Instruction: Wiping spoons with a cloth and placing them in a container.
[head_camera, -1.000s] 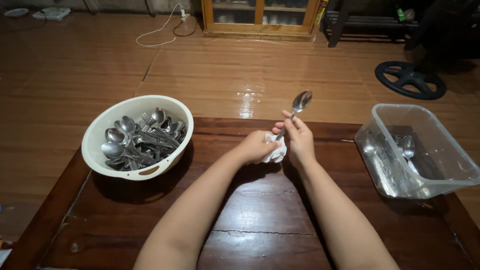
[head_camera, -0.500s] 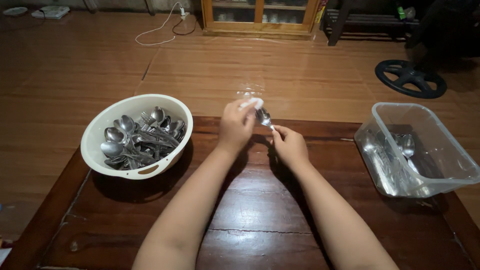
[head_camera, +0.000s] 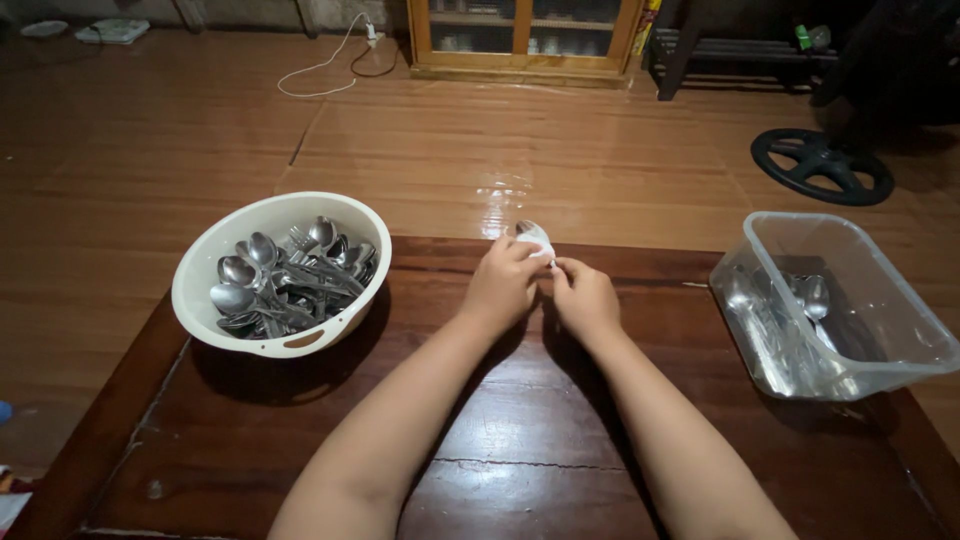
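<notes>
spoon (head_camera: 531, 233) | between left hand (head_camera: 503, 283), right hand (head_camera: 583, 297) | gripped

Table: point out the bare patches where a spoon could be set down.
Bare wood lies on the table in front of the white bowl, between the forearms, and between the right hand and the clear plastic tub. The left hand and right hand crowd the far middle edge around the spoon; bowl and tub are full of cutlery.
</notes>
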